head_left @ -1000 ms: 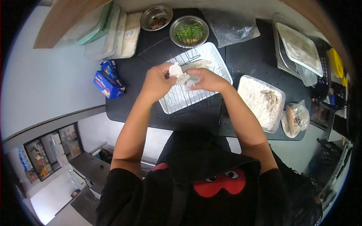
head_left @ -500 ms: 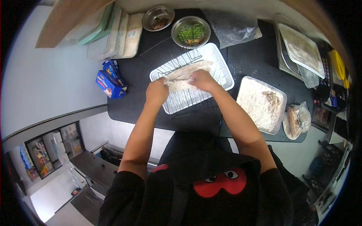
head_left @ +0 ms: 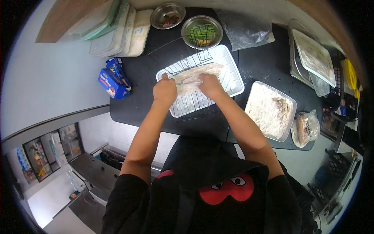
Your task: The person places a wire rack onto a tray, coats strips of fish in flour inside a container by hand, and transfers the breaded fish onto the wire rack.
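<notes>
Fingers curled closed, a person's left hand and right hand grip a pale, powder-coated piece (the fingertips partly hidden) over a wire rack and white tray, beside a shallow tub of white powder on a black table.

Got two blue boxes on my left, plastic tubs behind them, a metal bowl with greens, a smaller bowl with brown stuff, a clear bag back there too, plus stacked trays off right.
</notes>
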Demonstrator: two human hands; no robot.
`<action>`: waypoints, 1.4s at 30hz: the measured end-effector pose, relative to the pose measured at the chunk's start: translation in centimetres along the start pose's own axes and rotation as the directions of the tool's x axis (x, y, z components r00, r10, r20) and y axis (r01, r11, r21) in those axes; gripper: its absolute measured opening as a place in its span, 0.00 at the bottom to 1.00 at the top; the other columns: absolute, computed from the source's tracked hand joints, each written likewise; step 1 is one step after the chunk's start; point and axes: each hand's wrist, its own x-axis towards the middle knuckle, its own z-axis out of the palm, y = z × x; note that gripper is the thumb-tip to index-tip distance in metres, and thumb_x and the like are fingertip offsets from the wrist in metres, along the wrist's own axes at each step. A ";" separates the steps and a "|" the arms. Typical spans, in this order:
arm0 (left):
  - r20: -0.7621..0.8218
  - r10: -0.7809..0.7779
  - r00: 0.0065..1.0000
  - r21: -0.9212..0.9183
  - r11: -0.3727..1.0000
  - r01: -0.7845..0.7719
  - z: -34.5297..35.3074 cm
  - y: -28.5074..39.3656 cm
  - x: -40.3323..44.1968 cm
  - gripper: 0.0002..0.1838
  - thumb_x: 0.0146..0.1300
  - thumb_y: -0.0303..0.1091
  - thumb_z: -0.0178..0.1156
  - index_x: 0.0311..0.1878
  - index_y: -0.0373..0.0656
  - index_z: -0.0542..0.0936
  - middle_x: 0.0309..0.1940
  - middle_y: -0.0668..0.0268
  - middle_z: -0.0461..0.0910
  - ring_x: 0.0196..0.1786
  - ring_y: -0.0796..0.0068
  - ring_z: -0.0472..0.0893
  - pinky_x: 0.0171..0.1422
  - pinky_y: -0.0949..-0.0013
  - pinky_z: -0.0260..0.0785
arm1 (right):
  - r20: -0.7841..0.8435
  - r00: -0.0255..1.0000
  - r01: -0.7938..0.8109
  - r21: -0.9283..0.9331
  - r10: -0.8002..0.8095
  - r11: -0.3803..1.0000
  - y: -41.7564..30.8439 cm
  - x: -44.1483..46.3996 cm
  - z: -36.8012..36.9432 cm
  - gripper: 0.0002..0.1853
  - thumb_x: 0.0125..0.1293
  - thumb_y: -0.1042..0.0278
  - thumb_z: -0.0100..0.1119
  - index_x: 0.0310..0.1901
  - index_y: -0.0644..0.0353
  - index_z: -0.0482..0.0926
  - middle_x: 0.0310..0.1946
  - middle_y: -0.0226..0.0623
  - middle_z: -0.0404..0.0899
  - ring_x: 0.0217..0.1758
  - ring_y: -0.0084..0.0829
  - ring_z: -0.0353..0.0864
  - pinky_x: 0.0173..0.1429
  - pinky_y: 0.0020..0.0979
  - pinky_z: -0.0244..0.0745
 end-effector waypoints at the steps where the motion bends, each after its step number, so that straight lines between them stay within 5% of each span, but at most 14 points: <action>1: -0.005 0.001 1.000 0.007 1.000 -0.001 0.2 -0.1 0.1 0.10 0.51 0.29 0.53 0.37 0.40 0.79 0.45 0.50 0.73 0.39 0.51 0.80 0.43 0.56 0.73 | 0.004 1.000 -0.015 0.012 0.015 1.000 -0.3 -0.2 -0.2 0.12 0.50 0.75 0.53 0.38 0.64 0.77 0.42 0.52 0.77 0.45 0.48 0.77 0.52 0.40 0.70; 7: -0.127 0.038 0.991 -0.073 0.996 -0.048 -1.0 0.4 -0.5 0.09 0.54 0.27 0.51 0.36 0.36 0.78 0.42 0.50 0.74 0.38 0.56 0.80 0.41 0.59 0.75 | -0.022 0.999 -0.034 -0.166 0.030 0.986 -2.2 -1.4 -1.3 0.15 0.55 0.77 0.46 0.45 0.62 0.74 0.48 0.57 0.70 0.44 0.50 0.76 0.49 0.42 0.73; 9: 0.064 -0.026 0.998 0.054 0.998 0.022 -0.3 -0.4 0.0 0.08 0.54 0.29 0.52 0.36 0.39 0.77 0.37 0.50 0.77 0.37 0.56 0.81 0.39 0.58 0.75 | -0.157 0.985 0.035 -0.255 -0.077 0.966 -0.6 -1.5 0.7 0.14 0.57 0.75 0.45 0.45 0.61 0.74 0.45 0.55 0.70 0.43 0.48 0.77 0.46 0.43 0.74; 14: -0.234 0.160 0.959 -0.176 0.963 -0.203 -2.9 2.3 -3.0 0.12 0.50 0.28 0.57 0.40 0.37 0.76 0.42 0.52 0.72 0.42 0.51 0.75 0.45 0.58 0.69 | -0.271 0.958 0.054 -0.143 -0.091 0.988 0.9 -10.2 -6.6 0.14 0.53 0.69 0.59 0.42 0.58 0.75 0.41 0.42 0.70 0.39 0.43 0.77 0.43 0.38 0.75; 19: -0.239 0.279 0.930 -0.249 0.908 -0.337 -3.2 5.7 -4.0 0.14 0.49 0.28 0.59 0.42 0.38 0.77 0.42 0.53 0.73 0.43 0.52 0.76 0.46 0.58 0.69 | -0.752 0.655 -0.296 -0.171 0.069 0.940 11.4 -21.8 -12.7 0.14 0.48 0.79 0.61 0.39 0.58 0.78 0.40 0.42 0.76 0.43 0.43 0.77 0.47 0.37 0.73; 21: -0.359 0.454 0.816 -0.198 0.817 -0.542 -1.2 8.1 -3.2 0.13 0.49 0.28 0.59 0.41 0.39 0.77 0.42 0.55 0.73 0.42 0.52 0.76 0.46 0.58 0.70 | -0.744 0.595 -0.515 -0.062 0.304 0.855 13.4 -25.6 -15.4 0.14 0.43 0.78 0.60 0.36 0.60 0.79 0.36 0.43 0.77 0.41 0.45 0.76 0.46 0.37 0.72; 24: -0.193 0.610 0.768 -0.330 0.697 -0.637 -2.4 16.3 -3.5 0.12 0.49 0.28 0.59 0.39 0.41 0.78 0.41 0.58 0.74 0.42 0.55 0.76 0.45 0.60 0.70 | -0.754 0.618 -0.533 -0.190 0.225 0.825 16.2 -26.2 -15.7 0.15 0.42 0.76 0.60 0.36 0.61 0.79 0.36 0.44 0.76 0.42 0.45 0.75 0.47 0.38 0.71; 26: -0.251 0.763 0.595 -0.334 0.509 -0.793 -1.1 21.5 -2.9 0.13 0.49 0.27 0.60 0.41 0.42 0.77 0.42 0.59 0.75 0.42 0.56 0.77 0.44 0.62 0.71 | -0.767 0.631 -0.522 -0.303 0.122 0.797 16.9 -24.7 -15.7 0.12 0.41 0.72 0.63 0.33 0.58 0.79 0.37 0.41 0.74 0.44 0.41 0.72 0.46 0.40 0.67; 32: -0.527 0.661 0.535 -0.406 0.357 -0.841 1.7 33.2 -2.0 0.18 0.44 0.23 0.61 0.43 0.39 0.77 0.45 0.55 0.75 0.51 0.55 0.73 0.56 0.60 0.65 | -0.741 0.668 -0.397 -0.270 0.074 0.877 16.7 -22.8 -16.7 0.07 0.45 0.69 0.59 0.29 0.57 0.78 0.34 0.38 0.73 0.44 0.39 0.71 0.45 0.41 0.65; 34: -0.245 0.743 0.622 -0.608 0.382 -0.696 4.1 34.6 -0.7 0.15 0.46 0.23 0.58 0.41 0.38 0.77 0.45 0.50 0.75 0.50 0.54 0.73 0.57 0.57 0.63 | -0.663 0.721 -0.371 -0.124 0.201 0.920 17.3 -23.6 -16.3 0.09 0.50 0.69 0.58 0.34 0.59 0.80 0.37 0.41 0.75 0.45 0.43 0.72 0.48 0.41 0.67; 37: -0.378 0.695 0.612 -0.408 0.469 -0.784 6.0 33.6 -1.2 0.13 0.54 0.25 0.48 0.41 0.38 0.78 0.36 0.50 0.77 0.46 0.55 0.75 0.54 0.57 0.66 | -0.484 0.782 -0.411 0.072 0.392 0.909 15.2 -25.6 -16.5 0.22 0.51 0.68 0.60 0.50 0.65 0.73 0.48 0.52 0.75 0.52 0.48 0.73 0.54 0.41 0.68; 38: -0.326 0.725 0.607 -0.300 0.530 -0.793 5.3 32.5 -2.4 0.15 0.56 0.27 0.47 0.46 0.39 0.76 0.40 0.51 0.75 0.47 0.54 0.74 0.53 0.56 0.66 | -0.346 0.825 -0.468 0.024 0.446 0.884 15.8 -26.7 -15.3 0.26 0.49 0.66 0.62 0.52 0.66 0.72 0.48 0.52 0.75 0.51 0.49 0.74 0.54 0.42 0.70; 39: -0.002 0.728 0.686 -0.207 0.671 -0.712 3.5 31.8 -3.6 0.18 0.54 0.28 0.52 0.51 0.41 0.73 0.43 0.52 0.73 0.48 0.54 0.73 0.52 0.55 0.67 | -0.284 0.816 -0.548 -0.106 0.503 0.829 16.1 -26.8 -14.2 0.26 0.47 0.64 0.64 0.49 0.65 0.72 0.47 0.51 0.75 0.50 0.49 0.75 0.54 0.43 0.70; 42: 0.160 0.687 0.709 -0.156 0.727 -0.669 3.0 29.8 -5.2 0.24 0.47 0.30 0.62 0.50 0.40 0.71 0.44 0.54 0.72 0.50 0.53 0.73 0.53 0.56 0.68 | -0.276 0.847 -0.515 -0.213 0.454 0.831 14.8 -25.1 -11.5 0.20 0.44 0.68 0.63 0.40 0.65 0.73 0.39 0.52 0.77 0.46 0.49 0.76 0.52 0.42 0.70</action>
